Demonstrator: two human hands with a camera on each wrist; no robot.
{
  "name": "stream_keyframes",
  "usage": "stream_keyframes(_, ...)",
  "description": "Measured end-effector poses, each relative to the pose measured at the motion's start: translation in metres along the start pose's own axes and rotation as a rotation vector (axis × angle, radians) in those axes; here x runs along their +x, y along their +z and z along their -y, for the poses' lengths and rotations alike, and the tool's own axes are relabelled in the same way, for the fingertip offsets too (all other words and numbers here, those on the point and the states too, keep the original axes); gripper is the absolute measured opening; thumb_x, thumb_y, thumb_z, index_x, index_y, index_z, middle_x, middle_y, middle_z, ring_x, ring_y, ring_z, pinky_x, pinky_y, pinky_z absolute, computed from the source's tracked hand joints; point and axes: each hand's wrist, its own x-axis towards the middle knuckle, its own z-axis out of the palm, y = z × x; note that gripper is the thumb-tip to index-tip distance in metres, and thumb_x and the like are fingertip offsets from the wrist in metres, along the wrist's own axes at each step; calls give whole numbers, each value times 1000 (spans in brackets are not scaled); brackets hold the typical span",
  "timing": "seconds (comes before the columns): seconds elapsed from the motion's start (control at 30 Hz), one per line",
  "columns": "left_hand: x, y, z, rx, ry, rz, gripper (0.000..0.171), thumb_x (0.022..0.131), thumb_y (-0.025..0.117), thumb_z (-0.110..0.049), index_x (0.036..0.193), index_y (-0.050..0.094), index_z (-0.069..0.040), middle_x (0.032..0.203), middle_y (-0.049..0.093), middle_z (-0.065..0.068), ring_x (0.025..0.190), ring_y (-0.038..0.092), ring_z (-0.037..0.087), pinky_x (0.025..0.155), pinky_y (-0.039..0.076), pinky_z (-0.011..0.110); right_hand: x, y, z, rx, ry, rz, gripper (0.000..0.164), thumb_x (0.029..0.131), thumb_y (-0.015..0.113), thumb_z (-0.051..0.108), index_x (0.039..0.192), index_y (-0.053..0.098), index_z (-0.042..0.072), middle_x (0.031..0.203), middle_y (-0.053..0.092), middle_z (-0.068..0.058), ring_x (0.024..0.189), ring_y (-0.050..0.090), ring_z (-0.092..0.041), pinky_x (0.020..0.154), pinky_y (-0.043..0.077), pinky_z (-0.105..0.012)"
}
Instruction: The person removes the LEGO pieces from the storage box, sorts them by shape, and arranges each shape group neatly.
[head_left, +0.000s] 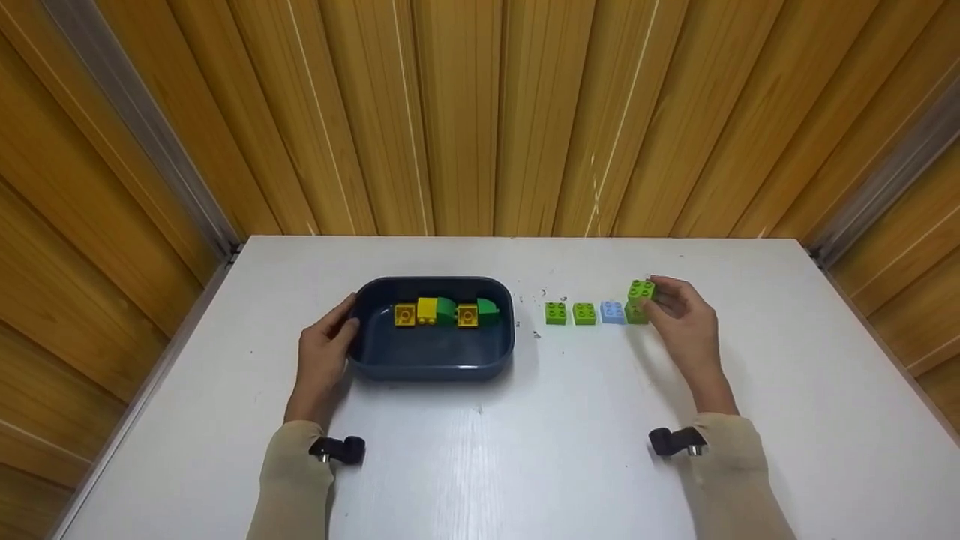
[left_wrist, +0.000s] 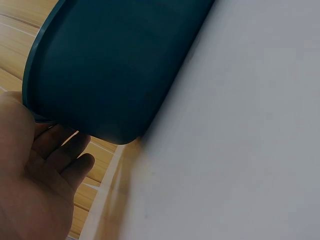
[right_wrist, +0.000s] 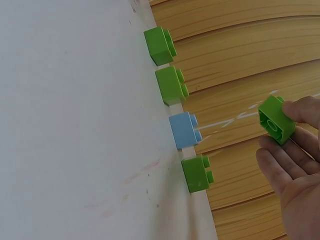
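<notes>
Pinching one green block (right_wrist: 276,120) between thumb and fingers of the right hand (head_left: 686,330), raised above the right end of a row; lined up there on one white bench (head_left: 562,450), four more: three green blocks (head_left: 556,313) and one light blue block (head_left: 612,312), third from left; holding one dark blue tray (head_left: 427,352) by its left end, left hand (head_left: 322,349) partly curled; inside, three yellow pieces (head_left: 405,315), two rounded green pieces (head_left: 487,310)

The white desk (head_left: 487,465) has some dark marks (head_left: 536,334). Behind it is a yellow-brown wall (head_left: 465,112), between grey posts (head_left: 141,112).
</notes>
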Motion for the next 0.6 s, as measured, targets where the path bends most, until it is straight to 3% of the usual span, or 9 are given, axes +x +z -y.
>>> stream_keyframes(0.3,1,2,0,1,-3,-7,44,110,56,-11,155,56,-9,157,54,10,150,44,27,124,35,40,2,-19,-15,-63,107,-55,51,105,70,21,151,56,5,148,61,-12,137,57,-24,109,47,-21)
stream_keyframes(0.5,1,2,0,-6,-2,-15,44,110,57,-10,154,56,-8,157,54,12,150,45,28,123,36,40,4,-27,-26,-81,170,-61,53,105,71,23,153,55,5,150,60,-14,138,57,-24,112,47,-26)
stream_keyframes(0.6,1,1,0,0,4,-14,44,110,57,-10,154,57,-8,156,54,12,149,45,29,123,36,40,5,-30,-31,-80,204,-51,55,105,70,25,155,53,7,151,59,-14,137,57,-21,110,47,-24)
